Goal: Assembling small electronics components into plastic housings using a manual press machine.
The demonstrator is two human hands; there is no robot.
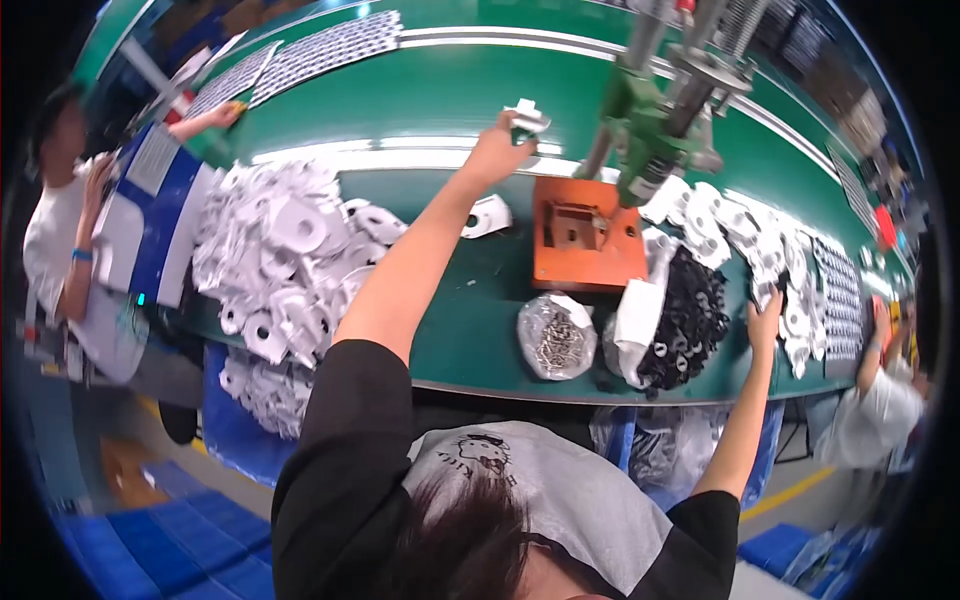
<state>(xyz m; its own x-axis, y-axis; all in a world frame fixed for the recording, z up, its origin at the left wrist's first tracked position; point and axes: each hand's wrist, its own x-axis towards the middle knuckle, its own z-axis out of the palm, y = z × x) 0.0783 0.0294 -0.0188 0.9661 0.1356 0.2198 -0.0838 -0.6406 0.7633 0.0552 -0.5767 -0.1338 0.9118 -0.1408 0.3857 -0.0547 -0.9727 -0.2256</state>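
Note:
My left hand (497, 155) reaches far forward over the green belt, its fingers closed on a white plastic part (527, 117) with a raised tab. At the right, my right hand (765, 318) is beside a row of white plastic parts (795, 300). Its fingers are bent round something small and dark that I cannot make out. Between my arms stands a press with a green head (650, 140) above an orange base fixture (585, 255). A pile of small black parts (690, 320) lies left of my right hand. One flat white part (487, 217) rests beside my left forearm.
A big heap of white parts (290, 250) lies at the left, near a blue-and-white machine (150, 210). A clear bag of small metal pieces (557, 340) sits before the press. Co-workers are at both sides. Blue bins (245, 445) stand below the table edge.

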